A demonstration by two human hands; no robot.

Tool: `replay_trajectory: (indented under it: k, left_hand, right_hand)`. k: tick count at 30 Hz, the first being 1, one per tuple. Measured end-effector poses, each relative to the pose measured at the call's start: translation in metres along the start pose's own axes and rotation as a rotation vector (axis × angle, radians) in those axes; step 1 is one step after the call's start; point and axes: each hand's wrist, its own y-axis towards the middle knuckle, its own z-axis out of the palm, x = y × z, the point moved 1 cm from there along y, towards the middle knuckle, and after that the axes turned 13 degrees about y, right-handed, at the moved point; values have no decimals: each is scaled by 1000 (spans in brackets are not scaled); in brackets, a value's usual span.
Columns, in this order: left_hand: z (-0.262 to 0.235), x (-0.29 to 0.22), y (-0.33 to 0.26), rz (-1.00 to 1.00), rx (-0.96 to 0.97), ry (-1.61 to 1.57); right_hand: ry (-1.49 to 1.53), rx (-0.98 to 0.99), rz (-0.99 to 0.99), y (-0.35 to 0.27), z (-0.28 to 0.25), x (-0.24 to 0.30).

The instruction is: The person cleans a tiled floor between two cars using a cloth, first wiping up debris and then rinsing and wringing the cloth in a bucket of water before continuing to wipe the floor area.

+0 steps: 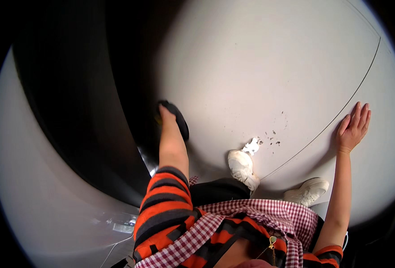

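My left hand [165,111] reaches forward to the edge of a wide dark opening [85,102] and closes around a black, rounded, pad-like object [179,123]. A small yellow bit shows beside it, and the fingers are mostly hidden behind it. My right hand [354,127] lies flat, fingers spread, on the pale white surface [260,58], just past a thin curved seam [327,127]. It holds nothing. Both sleeves are striped orange and black.
My two white shoes [243,167] [307,191] stand on the pale surface. A crumpled white scrap [252,145] and several dark specks [273,136] lie just beyond the nearer shoe. A red-checked cloth [269,212] hangs at my waist.
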Motion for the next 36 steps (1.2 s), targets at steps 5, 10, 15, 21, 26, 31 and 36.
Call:
replay_trajectory:
  k: [5, 10, 15, 21, 26, 31, 36]
  left_hand:
    - [121, -163, -40, 317, 437, 192]
    - [224, -293, -194, 1020, 290, 596]
    - [225, -257, -432, 1675, 343, 849]
    - [226, -129, -473, 2075, 516, 732]
    - [180, -167, -296, 1520, 121, 624]
    - [41, -68, -116, 690, -337, 613]
    - [14, -48, -12, 12, 36, 48]
  right_hand:
    - [-9, 1, -16, 2, -3, -2]
    - [20, -13, -15, 4, -9, 14]
    - [19, -44, -10, 2, -10, 13]
    - [92, -46, 29, -11, -7, -1]
    - [48, 22, 101, -18, -5, -1]
    - [9, 76, 140, -7, -16, 1]
    - [30, 62, 103, 4, -19, 9]
